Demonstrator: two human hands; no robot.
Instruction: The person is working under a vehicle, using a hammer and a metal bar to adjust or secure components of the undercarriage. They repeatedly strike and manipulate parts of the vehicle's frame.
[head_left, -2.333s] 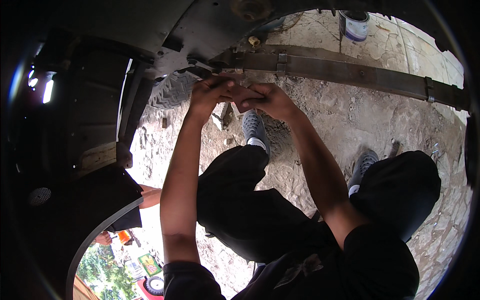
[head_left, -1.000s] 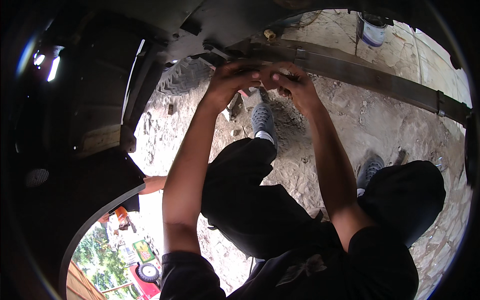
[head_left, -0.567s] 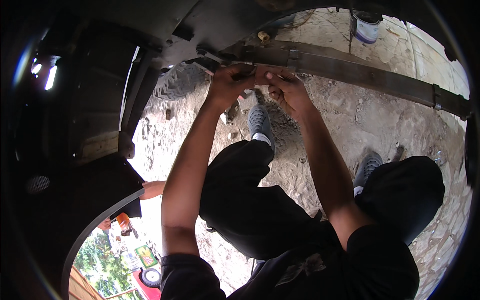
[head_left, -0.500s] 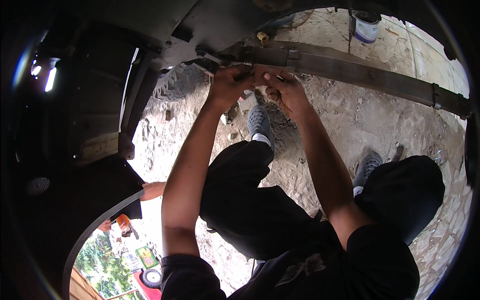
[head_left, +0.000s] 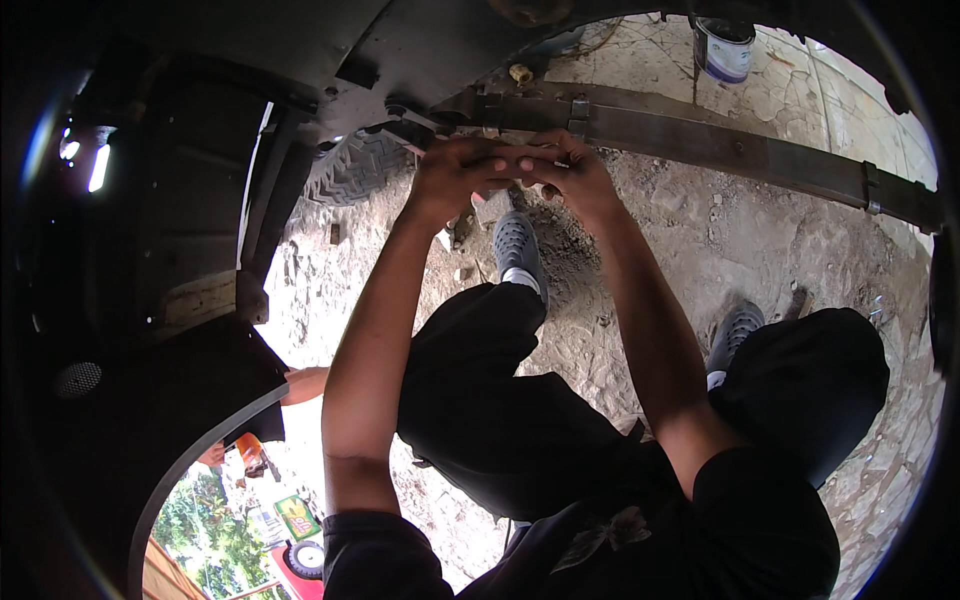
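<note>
My left hand [head_left: 450, 180] and my right hand [head_left: 575, 178] meet just below a long dark leaf spring [head_left: 700, 140], thumbs pointing at each other. Between the fingertips both pinch a small reddish-brown flat sheet [head_left: 516, 158], mostly covered by the fingers. Whether it is folded I cannot tell. Metal clamps [head_left: 580, 118] band the leaf spring right behind my hands.
Dark vehicle bodywork [head_left: 190, 200] spans the left and top. A treaded tyre [head_left: 350, 170] stands beyond my left hand. A paint can [head_left: 724, 52] is at the back right. Lower left, another person's arm [head_left: 305, 385] shows. My shoe [head_left: 517, 245] rests on rough dirt.
My fingers have closed in around the reddish-brown sheet, and less of it shows. My right fingers are now straighter and raised in front of the leaf spring, the thumbs slightly lower.
</note>
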